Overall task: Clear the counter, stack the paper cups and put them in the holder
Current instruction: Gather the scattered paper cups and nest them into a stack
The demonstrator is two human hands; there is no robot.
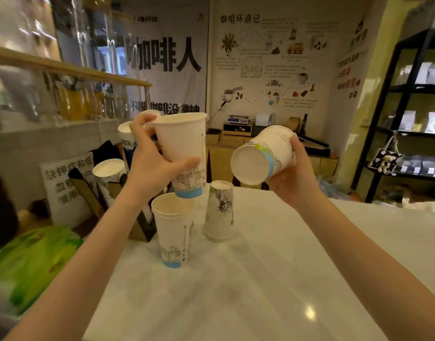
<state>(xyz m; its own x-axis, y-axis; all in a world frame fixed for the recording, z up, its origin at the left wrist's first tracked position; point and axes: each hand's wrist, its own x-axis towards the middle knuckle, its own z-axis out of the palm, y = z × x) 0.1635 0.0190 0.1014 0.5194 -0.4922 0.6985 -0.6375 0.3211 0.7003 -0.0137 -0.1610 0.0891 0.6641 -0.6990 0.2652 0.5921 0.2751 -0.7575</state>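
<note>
Cups in both hands, mid-frame! My left hand [150, 166] is wrapped around a tall cup [184, 148], thumb across its front, fingers curled behind near the rim. It stands mouth up, and its blue-banded base hangs directly over the open mouth of the upright cup [173, 230] on the white counter [260, 279]. That's the line that matters: both long axes run near vertical, top one leaning slightly, base almost at the lower rim, so I judge a straight drop nests them.

My right hand [292, 178], right of centre, grips a tilted cup [263, 155] lying nearly sideways, its bottom pointing toward me and its mouth away. I reckon it must be turned upright before it joins the stack.

Just right of the upright cup stands an upside-down cup [220, 210] with a dark sketch on it, close beside the stack but clear of the drop path. At left of the frame, beyond the counter edge, more cups [109, 168] sit bottoms-up in what looks like the holder, nearer my left hand.
</note>
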